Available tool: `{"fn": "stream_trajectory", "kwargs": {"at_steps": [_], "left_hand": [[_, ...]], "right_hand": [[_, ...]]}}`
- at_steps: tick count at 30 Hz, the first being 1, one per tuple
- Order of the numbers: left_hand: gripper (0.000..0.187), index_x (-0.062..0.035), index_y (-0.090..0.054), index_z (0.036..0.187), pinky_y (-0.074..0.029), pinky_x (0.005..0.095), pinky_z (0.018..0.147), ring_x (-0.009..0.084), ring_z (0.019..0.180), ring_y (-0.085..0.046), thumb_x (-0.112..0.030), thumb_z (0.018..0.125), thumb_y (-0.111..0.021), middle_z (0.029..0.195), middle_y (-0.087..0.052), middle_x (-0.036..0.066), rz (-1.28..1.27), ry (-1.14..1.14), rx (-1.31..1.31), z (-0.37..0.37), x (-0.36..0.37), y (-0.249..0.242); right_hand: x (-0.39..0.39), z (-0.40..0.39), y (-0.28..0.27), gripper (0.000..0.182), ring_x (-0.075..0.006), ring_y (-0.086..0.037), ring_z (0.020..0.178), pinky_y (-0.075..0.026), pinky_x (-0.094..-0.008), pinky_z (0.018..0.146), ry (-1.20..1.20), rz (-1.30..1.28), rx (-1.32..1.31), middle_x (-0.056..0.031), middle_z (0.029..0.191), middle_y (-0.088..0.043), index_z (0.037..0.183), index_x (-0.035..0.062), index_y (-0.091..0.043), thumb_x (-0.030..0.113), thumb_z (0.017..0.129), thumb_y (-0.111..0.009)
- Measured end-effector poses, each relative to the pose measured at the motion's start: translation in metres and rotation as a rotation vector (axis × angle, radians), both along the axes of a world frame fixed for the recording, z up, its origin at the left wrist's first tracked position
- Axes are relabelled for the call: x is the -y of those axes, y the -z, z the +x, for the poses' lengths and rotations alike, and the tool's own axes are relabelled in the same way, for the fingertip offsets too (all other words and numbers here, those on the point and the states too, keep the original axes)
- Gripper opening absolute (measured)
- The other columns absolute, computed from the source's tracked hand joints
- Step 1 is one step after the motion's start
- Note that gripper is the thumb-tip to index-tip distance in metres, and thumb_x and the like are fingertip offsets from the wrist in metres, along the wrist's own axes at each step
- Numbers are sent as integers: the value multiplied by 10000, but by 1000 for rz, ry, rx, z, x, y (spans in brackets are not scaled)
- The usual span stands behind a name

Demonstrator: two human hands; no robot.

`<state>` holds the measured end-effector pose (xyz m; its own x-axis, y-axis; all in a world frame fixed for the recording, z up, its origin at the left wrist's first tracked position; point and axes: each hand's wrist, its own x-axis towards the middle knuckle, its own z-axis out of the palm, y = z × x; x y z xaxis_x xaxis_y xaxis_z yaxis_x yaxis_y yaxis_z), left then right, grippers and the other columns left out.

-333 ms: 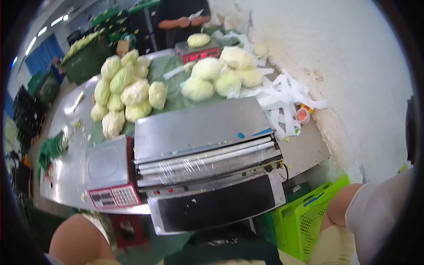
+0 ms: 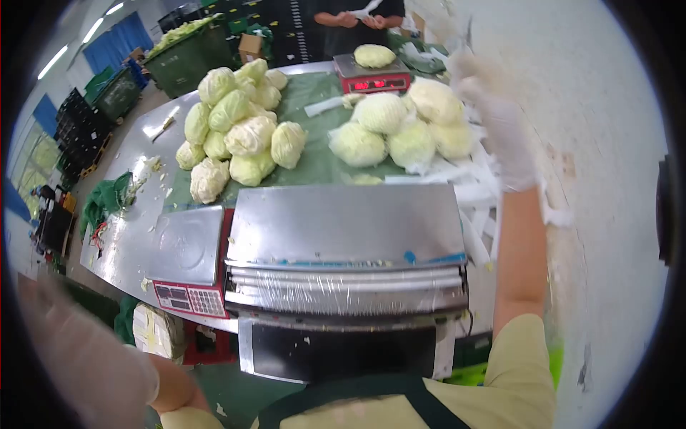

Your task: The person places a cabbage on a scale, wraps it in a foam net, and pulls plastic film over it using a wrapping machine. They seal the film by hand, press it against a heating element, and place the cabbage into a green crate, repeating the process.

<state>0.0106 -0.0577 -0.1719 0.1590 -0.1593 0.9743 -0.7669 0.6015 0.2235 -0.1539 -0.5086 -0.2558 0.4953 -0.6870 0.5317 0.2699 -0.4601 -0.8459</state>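
Note:
My right hand (image 2: 493, 118), in a thin whitish glove, is raised at the right, beside the wrapped cabbages (image 2: 411, 143); its fingers are blurred and anything in them cannot be made out. At the lower left edge, my left hand (image 2: 89, 354), also gloved, is smeared by motion, away from the table. A film wrapping machine (image 2: 346, 222) stands in front of me, clear film stretched over its rollers. Bare cabbages (image 2: 246, 136) are piled behind it to the left. One pale cabbage (image 2: 374, 56) rests on the far red scale (image 2: 371, 84).
Another scale (image 2: 187, 243) adjoins the machine's left side. White strips (image 2: 475, 193) lie by the right wall. A green net (image 2: 107, 200) is on the table's left. Across the table stands a person (image 2: 361, 18) holding a white strip. A green crate (image 2: 471, 375) sits below right.
My right arm has swung up and forward from the lower right. My left hand has come into view at the lower left. The view has shifted, placing the table's contents differently in frame.

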Motion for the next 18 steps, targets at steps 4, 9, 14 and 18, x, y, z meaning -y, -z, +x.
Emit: {"fn": "stream_trajectory", "kwargs": {"at_steps": [4, 9, 14, 18], "left_hand": [[915, 3, -242, 1522, -393, 443, 1058, 385, 1357, -424, -559, 891, -594, 1527, -334, 253, 417, -504, -372, 24, 30, 63], [796, 6, -352, 1465, -433, 403, 1013, 310, 1276, -506, -483, 894, -614, 1464, -431, 191, 624, -629, -579, 35, 20, 102], [674, 6, -443, 1399, -430, 401, 1023, 283, 1265, -518, -411, 898, -614, 1422, -483, 155, 805, -613, -690, 42, 9, 112], [643, 13, -486, 1365, -439, 398, 1015, 276, 1260, -526, -410, 898, -615, 1403, -502, 155, 862, -585, -705, 39, 16, 114]], "right_hand": [[152, 133, 155, 472, -160, -576, 979, -485, -344, 833, -27, 232, -602, -56, 1086, -625, 1154, 33, -644, 446, 941, -562], [233, 223, 218, 719, -346, -570, 1233, -449, -422, 1002, 355, -25, -1098, -192, 1313, -616, 1265, 25, -635, 620, 885, -499], [234, 235, 225, 808, -343, -559, 1257, -439, -400, 1035, 321, 31, -1087, -202, 1333, -598, 1260, 41, -644, 683, 773, -587], [167, 229, 183, 800, -348, -583, 1181, -460, -390, 999, 375, -268, -827, -219, 1247, -608, 1256, -1, -598, 500, 664, -793]]}}
